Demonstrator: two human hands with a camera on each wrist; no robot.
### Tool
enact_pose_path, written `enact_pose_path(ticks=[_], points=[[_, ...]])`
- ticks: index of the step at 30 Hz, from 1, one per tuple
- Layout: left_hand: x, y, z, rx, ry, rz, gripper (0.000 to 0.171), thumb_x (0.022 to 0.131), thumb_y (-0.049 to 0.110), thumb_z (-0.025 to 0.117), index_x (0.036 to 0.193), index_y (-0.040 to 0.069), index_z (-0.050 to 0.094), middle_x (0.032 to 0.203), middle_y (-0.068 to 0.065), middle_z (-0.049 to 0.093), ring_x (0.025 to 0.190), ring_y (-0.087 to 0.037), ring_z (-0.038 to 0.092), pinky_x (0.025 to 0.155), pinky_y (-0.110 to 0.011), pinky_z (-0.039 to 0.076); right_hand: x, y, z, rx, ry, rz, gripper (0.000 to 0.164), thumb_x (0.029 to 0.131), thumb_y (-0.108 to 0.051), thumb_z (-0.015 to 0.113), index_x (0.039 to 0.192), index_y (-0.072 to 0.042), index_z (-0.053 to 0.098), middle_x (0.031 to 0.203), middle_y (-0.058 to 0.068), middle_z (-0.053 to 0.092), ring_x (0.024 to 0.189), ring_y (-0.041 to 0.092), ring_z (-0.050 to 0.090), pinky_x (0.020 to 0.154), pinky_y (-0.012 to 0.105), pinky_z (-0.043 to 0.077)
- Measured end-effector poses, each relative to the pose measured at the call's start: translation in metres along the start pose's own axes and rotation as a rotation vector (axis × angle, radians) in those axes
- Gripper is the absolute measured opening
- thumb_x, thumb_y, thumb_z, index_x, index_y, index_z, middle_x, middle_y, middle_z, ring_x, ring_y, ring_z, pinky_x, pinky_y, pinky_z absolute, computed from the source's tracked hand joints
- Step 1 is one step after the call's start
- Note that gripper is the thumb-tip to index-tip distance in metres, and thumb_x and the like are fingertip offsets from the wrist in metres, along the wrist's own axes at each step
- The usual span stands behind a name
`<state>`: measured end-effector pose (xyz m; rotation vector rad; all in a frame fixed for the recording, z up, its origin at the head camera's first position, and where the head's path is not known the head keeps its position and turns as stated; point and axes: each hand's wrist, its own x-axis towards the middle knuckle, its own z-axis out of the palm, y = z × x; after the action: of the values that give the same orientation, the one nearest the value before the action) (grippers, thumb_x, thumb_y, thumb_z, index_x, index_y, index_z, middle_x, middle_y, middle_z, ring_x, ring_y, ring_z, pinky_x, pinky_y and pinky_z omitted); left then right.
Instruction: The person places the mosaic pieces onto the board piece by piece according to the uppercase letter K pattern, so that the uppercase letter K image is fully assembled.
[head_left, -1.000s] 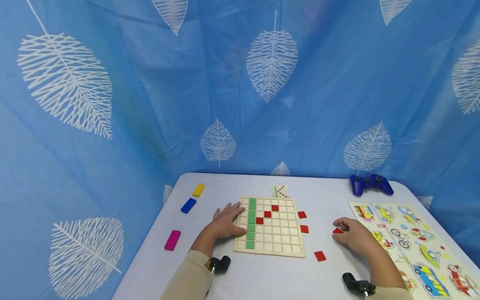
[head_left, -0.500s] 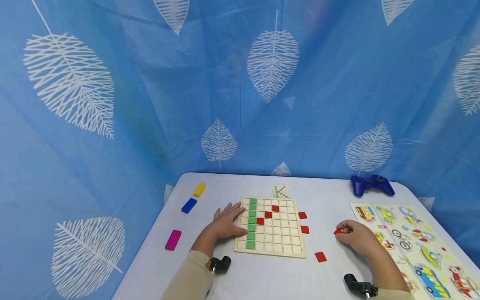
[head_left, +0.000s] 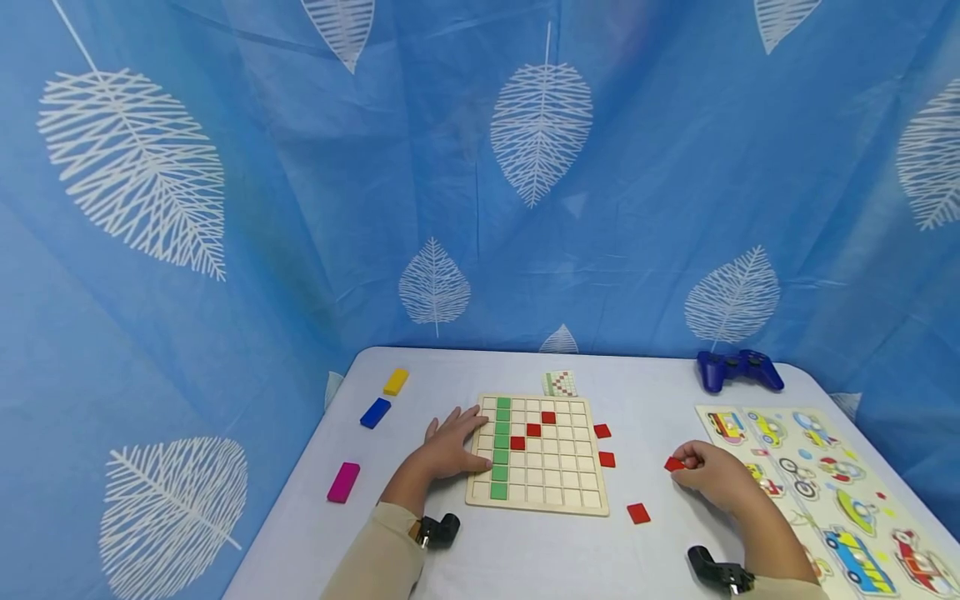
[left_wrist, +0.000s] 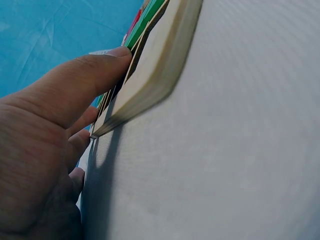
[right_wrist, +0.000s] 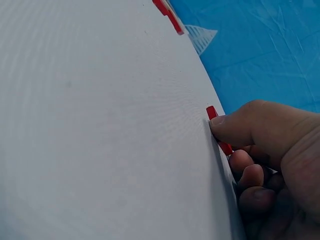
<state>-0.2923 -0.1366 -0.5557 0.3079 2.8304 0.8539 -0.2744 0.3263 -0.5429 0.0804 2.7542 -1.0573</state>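
Note:
A wooden grid board point(head_left: 555, 477) lies on the white table, with a column of green tiles point(head_left: 500, 443) and a diagonal of three red tiles point(head_left: 533, 430) in its cells. My left hand point(head_left: 444, 447) rests on the board's left edge, fingers spread and thumb on the rim. In the left wrist view the thumb point(left_wrist: 95, 75) lies over the board's edge. To the right, my right hand point(head_left: 708, 473) pinches a red square tile point(head_left: 673, 464) between thumb and fingers, at or just above the tabletop. Loose red tiles point(head_left: 637, 513) lie between that hand and the board.
A small pattern card point(head_left: 559, 383) lies behind the board. Yellow point(head_left: 396, 382), blue point(head_left: 375, 413) and magenta point(head_left: 343, 482) blocks are at the left. On the right are a vehicle picture puzzle point(head_left: 821, 475) and a blue game controller point(head_left: 740, 370). A blue curtain point(head_left: 480, 208) hangs behind.
The right fingers have closed on the red tile and shifted it slightly, tilting it. The left hand and the board have stayed in place.

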Motion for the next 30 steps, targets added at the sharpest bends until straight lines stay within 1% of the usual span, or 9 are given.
enact_pose_path(ticks=[6,15,22,30], points=[[0.001,0.001,0.001,0.0,-0.005,0.0,0.089,0.08,0.052,0.085,0.157,0.027,0.048,0.173,0.003,0.028,0.164,-0.031,0.01,0.128,-0.065,-0.001,0.001,0.004,0.003,-0.011,0.016,0.017,0.034,0.091,-0.023,0.079,0.117,-0.005,0.067,0.104,0.009,0.061,0.096,0.026,0.054,0.077,0.035,0.044],[-0.001,0.001,0.0,0.007,-0.002,-0.011,0.089,0.08,0.052,0.086,0.157,0.028,0.048,0.173,0.004,0.028,0.164,-0.03,0.01,0.128,-0.065,-0.002,-0.002,-0.001,0.002,-0.017,0.005,-0.018,0.031,0.09,-0.021,0.078,0.114,-0.005,0.068,0.103,0.008,0.062,0.095,0.025,0.055,0.077,0.034,0.045],[-0.002,0.002,0.0,0.002,-0.005,-0.009,0.089,0.08,0.051,0.086,0.157,0.027,0.048,0.173,0.002,0.029,0.164,-0.032,0.01,0.128,-0.066,-0.001,-0.005,-0.004,0.003,-0.017,-0.009,-0.072,0.03,0.09,-0.021,0.077,0.114,-0.006,0.068,0.105,0.006,0.067,0.094,0.023,0.057,0.078,0.034,0.046],[-0.001,0.001,0.0,0.0,-0.002,-0.014,0.089,0.08,0.05,0.086,0.157,0.028,0.048,0.173,0.003,0.029,0.164,-0.031,0.009,0.128,-0.066,-0.002,0.0,-0.013,0.011,-0.004,0.038,-0.097,0.03,0.092,-0.022,0.076,0.117,-0.009,0.067,0.108,0.005,0.07,0.097,0.024,0.059,0.083,0.038,0.051]])
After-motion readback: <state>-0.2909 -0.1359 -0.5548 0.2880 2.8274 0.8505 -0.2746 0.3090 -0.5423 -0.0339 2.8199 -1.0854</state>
